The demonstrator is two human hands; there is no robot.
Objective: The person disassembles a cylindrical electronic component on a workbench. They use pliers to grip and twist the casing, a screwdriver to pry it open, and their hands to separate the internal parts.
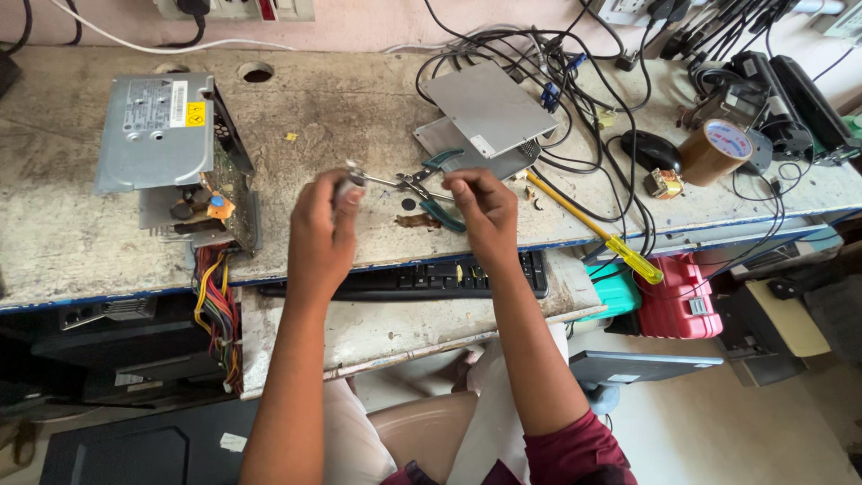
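- Left hand (321, 235) closed around a small silvery metal part (352, 176), held up over the worn grey workbench (54, 224); the part pokes out at the thumb side, exact kind too small to tell.
- Right hand (480, 211) fingers pinched narrow, touching or just above the teal-handled needle-nose pliers (429, 187); cannot tell if they actually grip anything.
- Pliers lie on the workbench between the two hands, tips pointing at the left hand, just in front of the flat grey metal drive boxes (489, 112).
- Judgement: the work in hand looks like fiddling with the small part using pliers; doing it well means holding the part steady in the left hand and keeping the plier tips square on it so it doesn't slip.
- Open grey metal power supply box (162, 144) far left of the pliers, with a white rectangular label and a yellow square warning sticker (195, 113) on top; coloured wire bundle (218, 305) hangs below it.
- Yellow-handled screwdriver (597, 233) right of the pliers, lying diagonal.
- Brown packing tape roll (714, 148) further right, round blue-and-white label on its core.
- Black keyboard (422, 277) on the shelf below the pliers; red plastic case (681, 296) lower right.
- Tangle of black cables (575, 81) behind the pliers.
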